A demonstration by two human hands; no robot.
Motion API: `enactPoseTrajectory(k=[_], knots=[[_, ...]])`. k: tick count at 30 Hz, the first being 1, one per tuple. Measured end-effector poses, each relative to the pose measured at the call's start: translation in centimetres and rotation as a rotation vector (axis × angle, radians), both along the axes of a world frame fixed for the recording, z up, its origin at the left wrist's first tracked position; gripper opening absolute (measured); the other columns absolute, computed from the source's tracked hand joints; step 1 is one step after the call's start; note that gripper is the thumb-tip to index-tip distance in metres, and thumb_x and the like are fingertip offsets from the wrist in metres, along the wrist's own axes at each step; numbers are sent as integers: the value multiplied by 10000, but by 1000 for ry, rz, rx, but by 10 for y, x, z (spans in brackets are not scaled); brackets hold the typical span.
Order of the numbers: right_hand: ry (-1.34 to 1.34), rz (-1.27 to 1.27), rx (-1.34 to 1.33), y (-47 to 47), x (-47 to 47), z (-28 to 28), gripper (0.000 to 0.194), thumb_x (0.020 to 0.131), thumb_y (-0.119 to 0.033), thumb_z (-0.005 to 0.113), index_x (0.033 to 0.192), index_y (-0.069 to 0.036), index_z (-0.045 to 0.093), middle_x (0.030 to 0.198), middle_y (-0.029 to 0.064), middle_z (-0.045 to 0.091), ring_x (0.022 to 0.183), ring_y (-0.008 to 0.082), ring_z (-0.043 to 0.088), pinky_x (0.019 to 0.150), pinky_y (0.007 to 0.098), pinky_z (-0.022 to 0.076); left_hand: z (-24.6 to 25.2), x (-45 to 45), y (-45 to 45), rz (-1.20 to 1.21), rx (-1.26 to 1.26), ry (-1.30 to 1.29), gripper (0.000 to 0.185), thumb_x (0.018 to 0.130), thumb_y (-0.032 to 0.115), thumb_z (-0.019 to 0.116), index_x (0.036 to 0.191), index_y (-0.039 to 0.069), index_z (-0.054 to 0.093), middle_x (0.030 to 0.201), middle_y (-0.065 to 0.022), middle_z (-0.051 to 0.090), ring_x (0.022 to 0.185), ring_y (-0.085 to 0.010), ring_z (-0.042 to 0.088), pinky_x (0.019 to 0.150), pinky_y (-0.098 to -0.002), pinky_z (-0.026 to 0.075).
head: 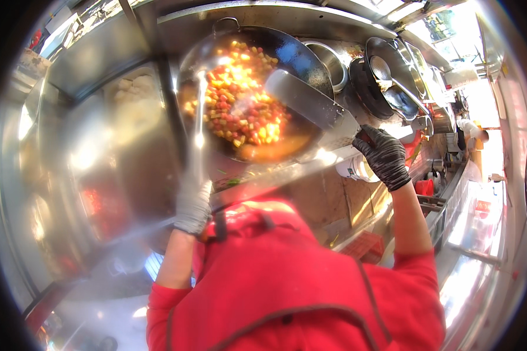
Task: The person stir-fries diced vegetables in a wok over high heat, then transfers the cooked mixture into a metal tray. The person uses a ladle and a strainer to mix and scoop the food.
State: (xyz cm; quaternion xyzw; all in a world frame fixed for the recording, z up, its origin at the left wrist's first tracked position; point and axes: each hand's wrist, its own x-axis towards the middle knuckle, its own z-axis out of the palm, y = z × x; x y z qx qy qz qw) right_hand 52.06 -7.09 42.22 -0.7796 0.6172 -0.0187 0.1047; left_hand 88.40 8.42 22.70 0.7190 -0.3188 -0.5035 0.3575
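Note:
A large dark wok [301,57] holds diced red and yellow food [246,96] with some sauce at its near edge. My gloved left hand [194,206] grips the long metal handle of a utensil [199,109], whose far end reaches to the wok's left side; haze blurs that end. In my gloved right hand [382,155] is the handle end of a wide metal utensil resembling a spatula or cleaver [309,103]. Its broad, rounded end extends over the wok's right part, above the food; contact cannot be told.
Right of the wok stand a metal pot [329,61] and stacked dark pans [371,94] with a skimmer [380,68]. A steel counter [145,175] with a tray of pale food [136,92] lies left. A white bucket [353,170] sits below the stove edge. A person [472,131] is far right.

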Motion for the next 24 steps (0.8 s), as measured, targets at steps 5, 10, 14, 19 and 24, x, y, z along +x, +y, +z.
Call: enactPoseTrajectory(k=[5,10,14,19,24], knots=[[457,141,98,-66,-29,-2,346,827,-418,680,1011,-125,676,887,114,706,852,326,670,768,436,504,-27,17,-13,-131,-128,-220,340,976,196,565,1286,125,444,606,-2,449,403,-96,408,339,-283,356],[364,56,557,-150,-17,-84,451,842,-516,630,902,-80,729,804,103,694,756,250,640,735,351,503,-10,-4,-28,-114,2,-176,525,1002,263,521,1468,192,290,592,-24,444,393,-132,425,325,-304,369],[-93,224,397,-169,53,-194,423,860,-488,594,999,-97,676,901,132,692,825,297,653,758,406,503,20,-41,-44,205,270,314,444,1003,222,510,1407,158,337,617,-7,437,405,-110,425,299,-289,378],[-77,421,185,-150,67,-165,266,860,-352,637,907,-92,672,832,150,679,764,329,653,725,436,509,52,-43,-11,169,259,110,371,970,183,551,1319,105,454,684,28,475,490,-46,442,421,-223,402],[250,501,219,-166,4,-32,188,914,-254,600,1025,-117,664,770,81,690,684,229,653,644,413,524,28,-16,10,-183,-183,-708,466,977,190,548,1408,88,406,704,3,509,517,-62,467,448,-232,401]])
